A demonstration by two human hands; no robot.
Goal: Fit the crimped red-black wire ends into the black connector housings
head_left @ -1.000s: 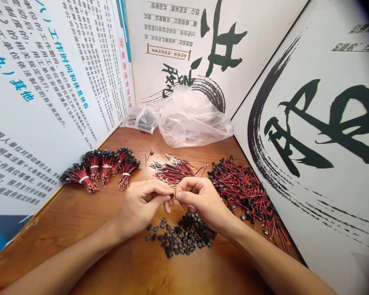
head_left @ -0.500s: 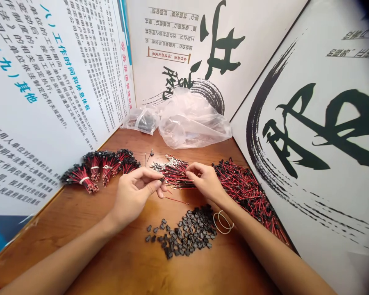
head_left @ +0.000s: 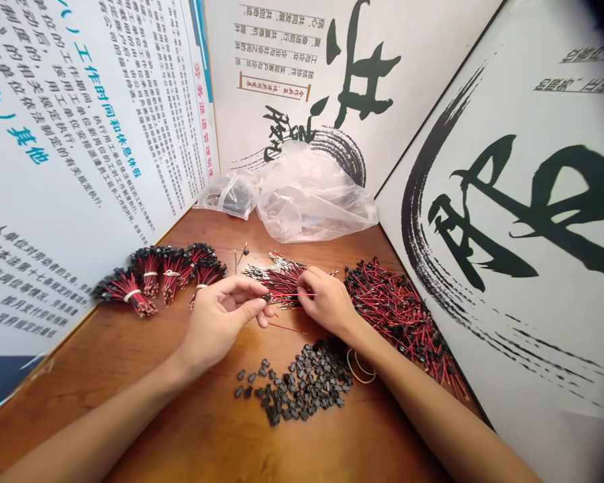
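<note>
My left hand [head_left: 226, 312] pinches a small black connector housing [head_left: 266, 297] between thumb and forefinger. To its right, my right hand [head_left: 327, 298] is closed, its fingers curled at the edge of the pile of red and black wires [head_left: 276, 278]. A thin red wire [head_left: 308, 294] shows across its fingertips and points toward the housing; whether the two touch is too small to tell. Below the hands lies a heap of loose black housings [head_left: 307, 382]. One single red wire [head_left: 289, 328] rests on the table just under the left fingertips.
Several tied wire bundles [head_left: 131, 293] stand at the left. A large heap of red and black wires with connectors [head_left: 397, 308] lies along the right wall. Clear plastic bags [head_left: 312, 201] sit at the back. Rubber bands [head_left: 361, 367] lie by my right forearm.
My right hand has moved slightly left and its fingers have curled in, with a red wire now showing at them. The left hand keeps its pinch on the housing.
</note>
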